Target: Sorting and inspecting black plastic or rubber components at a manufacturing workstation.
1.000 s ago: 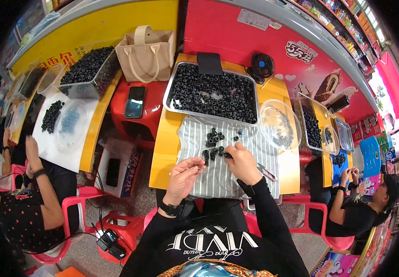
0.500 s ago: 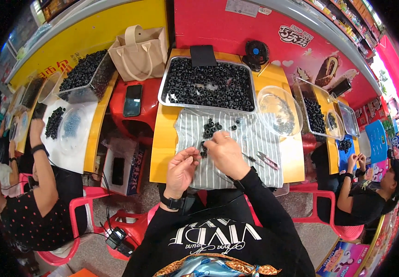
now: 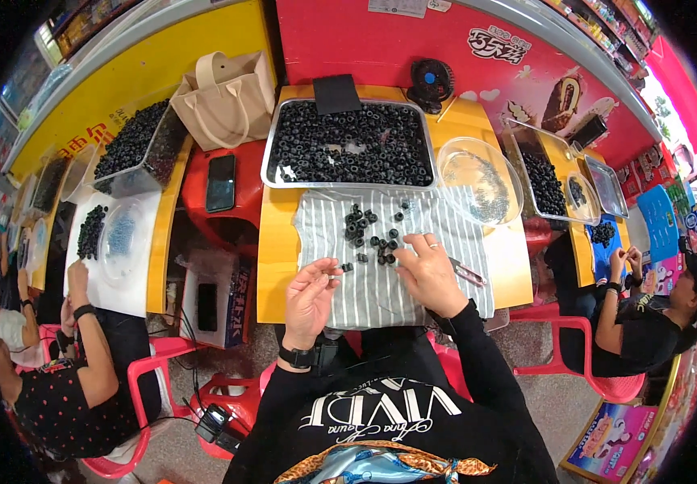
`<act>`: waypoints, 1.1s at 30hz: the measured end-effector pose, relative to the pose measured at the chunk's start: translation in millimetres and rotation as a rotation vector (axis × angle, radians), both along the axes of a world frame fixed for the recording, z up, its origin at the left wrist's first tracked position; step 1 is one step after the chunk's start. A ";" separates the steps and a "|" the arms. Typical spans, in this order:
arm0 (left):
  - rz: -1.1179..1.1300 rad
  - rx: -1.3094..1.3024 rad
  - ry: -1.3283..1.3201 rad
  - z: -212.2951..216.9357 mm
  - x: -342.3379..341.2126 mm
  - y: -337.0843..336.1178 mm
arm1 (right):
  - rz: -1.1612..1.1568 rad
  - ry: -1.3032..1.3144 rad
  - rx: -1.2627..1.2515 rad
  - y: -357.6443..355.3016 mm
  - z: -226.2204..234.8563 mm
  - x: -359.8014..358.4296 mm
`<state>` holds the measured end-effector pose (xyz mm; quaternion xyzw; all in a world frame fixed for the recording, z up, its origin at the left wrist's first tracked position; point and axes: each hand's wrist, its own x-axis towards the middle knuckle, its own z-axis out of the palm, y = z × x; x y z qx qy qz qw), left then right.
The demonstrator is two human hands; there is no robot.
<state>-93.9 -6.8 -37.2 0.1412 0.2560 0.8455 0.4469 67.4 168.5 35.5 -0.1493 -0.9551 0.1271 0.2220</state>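
Striped cloth [image 3: 381,282] on yellow table [image 3: 276,250]

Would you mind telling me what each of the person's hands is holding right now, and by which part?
The left hand pinches something small at its fingertips; what it is cannot be told. The right hand holds nothing, its fingers resting among the black rings on the striped cloth.

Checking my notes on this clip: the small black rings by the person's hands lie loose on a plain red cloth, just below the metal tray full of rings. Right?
Not quite. The head view shows the black rings on a grey-and-white striped cloth, not a plain red one. It does lie just below the metal tray.
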 end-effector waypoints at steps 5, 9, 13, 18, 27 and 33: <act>0.001 -0.045 0.054 -0.3 1.9 1.1 | -0.090 -0.039 -0.059 1.5 -7.3 13.3; 0.020 -0.108 0.100 3.3 5.3 0.7 | -0.100 0.031 -0.065 -0.2 -4.8 -3.0; 0.053 -0.152 0.178 1.5 9.3 2.8 | -0.107 -0.077 0.001 -5.5 -3.0 -14.5; 0.077 -0.210 0.260 7.9 14.4 3.7 | -0.141 0.011 -0.047 -8.4 0.0 -8.2; -0.240 -0.297 0.261 38.5 58.5 15.2 | 0.028 0.340 -0.482 -44.7 -2.1 21.6; -0.350 -0.267 0.004 28.9 54.2 16.2 | 0.061 0.260 -0.480 -39.7 2.2 25.5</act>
